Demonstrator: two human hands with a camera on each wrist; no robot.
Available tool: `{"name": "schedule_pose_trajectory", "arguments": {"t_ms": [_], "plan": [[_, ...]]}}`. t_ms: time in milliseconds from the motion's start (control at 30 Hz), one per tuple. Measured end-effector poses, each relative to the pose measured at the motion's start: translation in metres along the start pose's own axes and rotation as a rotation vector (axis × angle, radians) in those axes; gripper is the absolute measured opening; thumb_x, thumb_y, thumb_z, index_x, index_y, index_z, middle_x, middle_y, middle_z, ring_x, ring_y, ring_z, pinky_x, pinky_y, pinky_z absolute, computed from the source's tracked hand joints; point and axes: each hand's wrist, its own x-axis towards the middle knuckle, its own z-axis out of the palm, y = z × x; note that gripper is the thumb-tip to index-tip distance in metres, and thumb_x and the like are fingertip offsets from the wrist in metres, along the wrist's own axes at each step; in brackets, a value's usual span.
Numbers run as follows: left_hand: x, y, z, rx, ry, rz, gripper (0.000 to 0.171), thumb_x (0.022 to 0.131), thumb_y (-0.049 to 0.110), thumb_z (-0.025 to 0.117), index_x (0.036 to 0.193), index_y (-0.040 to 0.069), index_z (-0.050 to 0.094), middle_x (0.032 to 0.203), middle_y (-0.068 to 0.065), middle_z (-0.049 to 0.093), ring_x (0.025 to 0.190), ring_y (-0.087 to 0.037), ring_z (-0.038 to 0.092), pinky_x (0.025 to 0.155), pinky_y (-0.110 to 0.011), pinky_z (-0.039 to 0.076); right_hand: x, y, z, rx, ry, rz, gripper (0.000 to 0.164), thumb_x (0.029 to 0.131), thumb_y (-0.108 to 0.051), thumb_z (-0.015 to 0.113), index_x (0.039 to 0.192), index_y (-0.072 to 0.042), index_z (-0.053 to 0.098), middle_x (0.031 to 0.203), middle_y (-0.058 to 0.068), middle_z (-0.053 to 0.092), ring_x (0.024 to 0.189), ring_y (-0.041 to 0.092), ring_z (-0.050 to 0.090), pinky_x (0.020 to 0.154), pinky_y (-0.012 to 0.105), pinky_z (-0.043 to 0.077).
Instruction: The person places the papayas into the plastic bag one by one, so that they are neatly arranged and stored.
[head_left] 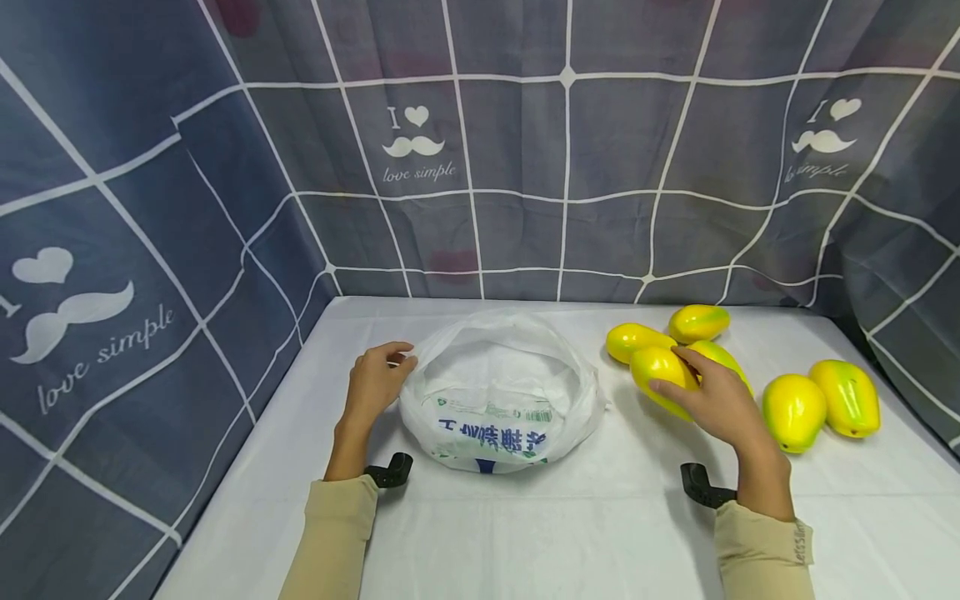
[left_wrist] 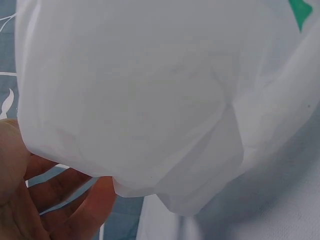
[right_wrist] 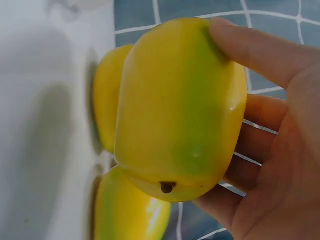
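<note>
A white plastic bag with blue and green print stands with its mouth spread wide on the table. My left hand pinches its left rim with thumb and fingers; in the left wrist view the white film covers the fingertips. My right hand grips a yellow mango with a green streak and a brown stem end, thumb on one side and fingers round the other. Close behind it lie another mango, a smaller-looking mango and a greenish mango.
Two more mangoes, a round one and a green-streaked one, lie side by side right of my right hand. A white cloth covers the table. Grey-blue checked curtains hang along the back and sides.
</note>
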Motion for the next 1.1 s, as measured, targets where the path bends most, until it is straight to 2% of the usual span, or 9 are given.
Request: {"name": "schedule_pose_trajectory", "arguments": {"t_ms": [200, 367, 567, 667, 767, 900, 1100], "plan": [[0.0, 0.001, -0.002, 0.002, -0.001, 0.002, 0.032, 0.094, 0.02, 0.065, 0.122, 0.003, 0.069, 0.107, -0.018, 0.07, 0.096, -0.034, 0.068, 0.082, -0.05, 0.052, -0.001, -0.022, -0.003, 0.038, 0.023, -0.057, 0.069, 0.09, -0.037, 0.073, 0.14, 0.003, 0.049, 0.13, 0.028, 0.056, 0.11, 0.043, 0.053, 0.089, 0.057, 0.04], [0.0, 0.002, -0.003, 0.005, -0.006, -0.004, 0.032, 0.095, 0.02, 0.064, 0.12, 0.001, 0.069, 0.108, -0.018, 0.07, 0.096, -0.034, 0.069, 0.081, -0.049, 0.052, 0.0, -0.041, -0.002, 0.091, 0.049, -0.116, 0.066, 0.089, -0.034, 0.075, 0.141, 0.0, 0.05, 0.127, 0.025, 0.059, 0.107, 0.038, 0.057, 0.088, 0.052, 0.042], [0.0, 0.002, -0.002, -0.007, -0.011, -0.008, 0.032, 0.095, 0.02, 0.064, 0.121, 0.002, 0.069, 0.108, -0.018, 0.07, 0.096, -0.033, 0.068, 0.081, -0.049, 0.052, 0.003, -0.049, 0.004, 0.167, 0.094, -0.156, 0.062, 0.088, -0.026, 0.077, 0.14, -0.004, 0.052, 0.125, 0.018, 0.061, 0.103, 0.028, 0.057, 0.084, 0.029, 0.043], [0.001, 0.001, -0.002, -0.008, -0.011, -0.01, 0.032, 0.095, 0.02, 0.064, 0.12, 0.002, 0.069, 0.108, -0.018, 0.07, 0.096, -0.033, 0.068, 0.082, -0.049, 0.052, 0.004, -0.051, 0.009, 0.196, 0.095, -0.155, 0.06, 0.087, -0.025, 0.077, 0.137, -0.002, 0.052, 0.123, 0.017, 0.061, 0.102, 0.025, 0.056, 0.083, 0.023, 0.041], [0.001, 0.001, -0.002, -0.003, -0.008, -0.013, 0.032, 0.095, 0.021, 0.064, 0.12, 0.002, 0.07, 0.107, -0.017, 0.07, 0.096, -0.033, 0.068, 0.082, -0.049, 0.052, 0.006, -0.056, 0.014, 0.213, 0.098, -0.164, 0.057, 0.086, -0.026, 0.079, 0.132, -0.002, 0.055, 0.119, 0.014, 0.063, 0.099, 0.023, 0.056, 0.081, 0.023, 0.042], [0.001, 0.001, -0.002, -0.004, -0.013, -0.022, 0.032, 0.095, 0.022, 0.064, 0.12, 0.003, 0.07, 0.107, -0.017, 0.07, 0.095, -0.033, 0.067, 0.081, -0.048, 0.051, 0.01, -0.065, 0.02, 0.218, 0.116, -0.216, 0.053, 0.083, -0.025, 0.081, 0.127, -0.005, 0.059, 0.114, 0.008, 0.065, 0.093, 0.019, 0.056, 0.079, 0.023, 0.043], [0.002, 0.0, -0.001, 0.006, -0.017, -0.034, 0.032, 0.095, 0.023, 0.064, 0.12, 0.004, 0.07, 0.107, -0.016, 0.07, 0.095, -0.033, 0.066, 0.082, -0.048, 0.049, 0.014, -0.084, 0.032, 0.184, 0.1, -0.275, 0.057, 0.082, -0.029, 0.082, 0.128, -0.005, 0.059, 0.115, 0.008, 0.065, 0.094, 0.021, 0.057, 0.082, 0.038, 0.046]]}}
